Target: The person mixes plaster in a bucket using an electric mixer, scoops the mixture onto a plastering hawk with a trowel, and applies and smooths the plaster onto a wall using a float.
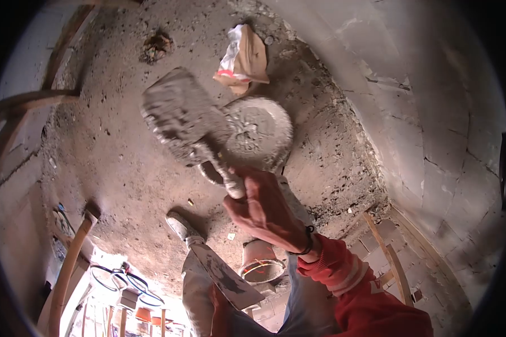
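Observation:
My right hand [261,208] is closed round the mortar-smeared handle of a trowel [180,106]. Its broad blade is blurred by motion and coated with wet grey mortar. The blade is over the floor, beside and partly over the left rim of a round bucket [258,126] of grey mortar. Low in the view, my left hand [218,306] is at the edge of a long flat plastering blade [225,275], smeared with dark patches, in front of my legs. The fingers of this hand are mostly hidden, though the blade appears held up by it.
A torn paper bag [250,56] lies beyond the mortar bucket. An orange-pink bucket [262,264] stands between my legs. Block walls [433,112] rise at the right. Wooden props [67,275] stand at the left, and a debris heap [156,46] lies on the dirty floor.

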`<action>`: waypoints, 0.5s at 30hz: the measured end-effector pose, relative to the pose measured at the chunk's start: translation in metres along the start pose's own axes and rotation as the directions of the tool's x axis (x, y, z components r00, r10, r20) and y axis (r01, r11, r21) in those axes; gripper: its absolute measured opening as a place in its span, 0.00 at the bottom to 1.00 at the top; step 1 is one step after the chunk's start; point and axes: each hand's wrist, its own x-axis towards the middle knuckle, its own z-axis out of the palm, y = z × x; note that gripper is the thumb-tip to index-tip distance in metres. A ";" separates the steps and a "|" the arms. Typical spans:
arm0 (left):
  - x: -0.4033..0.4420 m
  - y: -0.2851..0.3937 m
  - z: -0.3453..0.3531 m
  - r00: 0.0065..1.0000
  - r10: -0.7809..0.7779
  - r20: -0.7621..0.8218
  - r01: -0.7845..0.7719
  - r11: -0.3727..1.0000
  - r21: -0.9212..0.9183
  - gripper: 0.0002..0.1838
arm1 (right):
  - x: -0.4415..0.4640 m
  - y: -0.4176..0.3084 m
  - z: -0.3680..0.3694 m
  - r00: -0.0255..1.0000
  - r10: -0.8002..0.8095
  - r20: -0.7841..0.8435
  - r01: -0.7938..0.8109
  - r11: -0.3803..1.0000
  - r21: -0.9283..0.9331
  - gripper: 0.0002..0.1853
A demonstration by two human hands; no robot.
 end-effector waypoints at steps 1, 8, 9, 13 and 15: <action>-0.001 -0.002 0.005 1.000 0.003 0.004 -0.003 1.000 -0.009 0.22 | 0.006 0.007 -0.014 0.996 0.088 0.014 -0.089 0.995 0.048 0.17; -0.009 -0.018 0.034 0.999 0.039 0.027 -0.036 0.992 -0.118 0.22 | 0.018 0.046 -0.090 0.949 0.312 -0.052 -0.306 0.947 0.102 0.18; -0.011 -0.020 0.037 0.998 0.047 0.031 -0.043 0.989 -0.142 0.21 | 0.018 0.053 -0.097 0.945 0.318 -0.080 -0.312 0.946 0.086 0.17; -0.015 -0.028 0.051 0.995 0.089 0.037 -0.077 0.968 -0.240 0.21 | 0.051 0.064 -0.129 0.855 0.514 -0.059 -0.463 0.812 0.356 0.09; -0.018 -0.022 0.067 0.993 0.102 0.050 -0.084 0.955 -0.284 0.21 | 0.061 0.079 -0.133 0.839 0.541 -0.058 -0.479 0.785 0.393 0.08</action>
